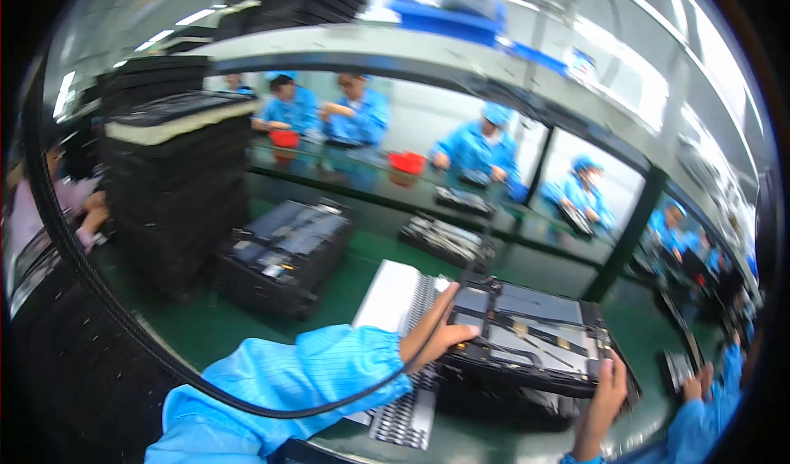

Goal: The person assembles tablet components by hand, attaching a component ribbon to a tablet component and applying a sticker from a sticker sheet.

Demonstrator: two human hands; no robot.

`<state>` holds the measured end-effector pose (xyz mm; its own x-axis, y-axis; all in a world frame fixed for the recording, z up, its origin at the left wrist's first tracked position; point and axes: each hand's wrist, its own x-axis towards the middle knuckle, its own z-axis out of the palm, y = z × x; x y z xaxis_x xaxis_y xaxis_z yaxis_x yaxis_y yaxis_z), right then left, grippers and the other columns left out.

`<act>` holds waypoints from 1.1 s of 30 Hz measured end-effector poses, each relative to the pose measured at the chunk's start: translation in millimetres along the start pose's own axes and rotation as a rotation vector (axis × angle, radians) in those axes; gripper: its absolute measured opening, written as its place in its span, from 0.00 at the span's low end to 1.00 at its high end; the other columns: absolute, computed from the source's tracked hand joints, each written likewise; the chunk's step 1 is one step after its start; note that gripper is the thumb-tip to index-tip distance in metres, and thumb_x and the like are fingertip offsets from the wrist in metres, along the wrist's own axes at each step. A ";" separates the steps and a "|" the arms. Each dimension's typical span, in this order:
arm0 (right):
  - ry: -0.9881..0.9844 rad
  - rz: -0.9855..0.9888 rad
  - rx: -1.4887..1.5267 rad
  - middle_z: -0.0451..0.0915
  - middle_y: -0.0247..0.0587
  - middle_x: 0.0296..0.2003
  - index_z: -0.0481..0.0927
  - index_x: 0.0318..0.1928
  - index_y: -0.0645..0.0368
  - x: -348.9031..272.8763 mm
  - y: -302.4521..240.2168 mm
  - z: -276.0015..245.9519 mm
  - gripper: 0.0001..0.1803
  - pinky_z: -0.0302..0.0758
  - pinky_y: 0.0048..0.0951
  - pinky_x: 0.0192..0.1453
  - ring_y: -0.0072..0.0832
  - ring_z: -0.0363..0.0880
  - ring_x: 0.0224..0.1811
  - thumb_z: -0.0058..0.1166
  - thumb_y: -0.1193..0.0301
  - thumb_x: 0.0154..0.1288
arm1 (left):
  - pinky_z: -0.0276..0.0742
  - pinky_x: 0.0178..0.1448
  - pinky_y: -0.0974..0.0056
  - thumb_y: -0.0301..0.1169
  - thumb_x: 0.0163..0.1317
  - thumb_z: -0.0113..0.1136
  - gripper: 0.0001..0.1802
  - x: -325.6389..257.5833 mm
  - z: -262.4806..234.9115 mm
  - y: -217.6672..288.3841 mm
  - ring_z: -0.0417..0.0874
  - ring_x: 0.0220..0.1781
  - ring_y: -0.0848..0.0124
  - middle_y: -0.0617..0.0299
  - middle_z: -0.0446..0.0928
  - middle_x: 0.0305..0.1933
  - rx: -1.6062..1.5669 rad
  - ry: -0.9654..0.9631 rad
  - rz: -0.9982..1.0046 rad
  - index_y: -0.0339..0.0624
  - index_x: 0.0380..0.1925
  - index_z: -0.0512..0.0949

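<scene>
Between my two hands is an opened tablet [535,336], its grey battery cells, black ribbon cables and small gold contacts facing up. My left hand [440,330] grips its left end, the thumb lying on the edge. At the lower right corner, my right hand [606,396] closes its fingers around the edge. The tablet lies tilted over a black tray [510,398], and whether the two touch is hard to tell. Under my left forearm, a white sheet [385,295] lies beside a strip of small black-and-white parts [403,419], too blurred to name.
Further left stand a black tray of similar devices [284,233] and a tall stack of black trays [177,192]. Another filled tray [444,237] sits behind the tablet. A black cable [271,413] loops across the view. Co-workers in blue [485,147] sit beyond the shelf frame; another's hands [698,382] work at right.
</scene>
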<state>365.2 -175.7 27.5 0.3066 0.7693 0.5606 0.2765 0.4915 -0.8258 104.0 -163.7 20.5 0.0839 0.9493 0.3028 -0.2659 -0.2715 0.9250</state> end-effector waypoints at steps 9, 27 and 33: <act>-0.646 0.062 0.457 0.72 0.38 0.38 0.71 0.45 0.68 95.1 -83.1 165.2 0.21 0.59 0.22 0.50 0.24 0.67 0.43 0.51 0.66 0.54 | 0.67 0.50 0.70 0.19 0.48 0.51 0.31 -38.5 -79.6 81.7 0.69 0.48 0.71 0.56 0.61 0.50 -0.185 0.566 0.311 0.31 0.55 0.57; -0.691 0.241 0.829 0.79 0.40 0.25 0.79 0.27 0.68 34.8 -16.7 484.8 0.06 0.69 0.21 0.36 0.22 0.74 0.27 0.57 0.79 0.45 | 0.51 0.60 0.62 0.30 0.40 0.66 0.29 -81.7 -172.3 53.4 0.53 0.56 0.59 0.50 0.47 0.54 0.879 1.346 0.357 0.45 0.46 0.65; -0.672 -0.199 0.178 0.78 0.50 0.25 0.80 0.28 0.63 51.5 -11.6 464.6 0.14 0.71 0.30 0.38 0.37 0.78 0.30 0.55 0.63 0.49 | 0.51 0.60 0.57 0.36 0.45 0.63 0.26 -79.3 -163.6 48.2 0.56 0.55 0.56 0.49 0.51 0.55 1.080 1.316 0.347 0.47 0.45 0.68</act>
<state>-45.4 47.8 37.2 -0.3765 0.7150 0.5891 0.0989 0.6633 -0.7418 -72.5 -226.3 3.4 -0.7531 0.1628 0.6375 0.6535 0.0728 0.7534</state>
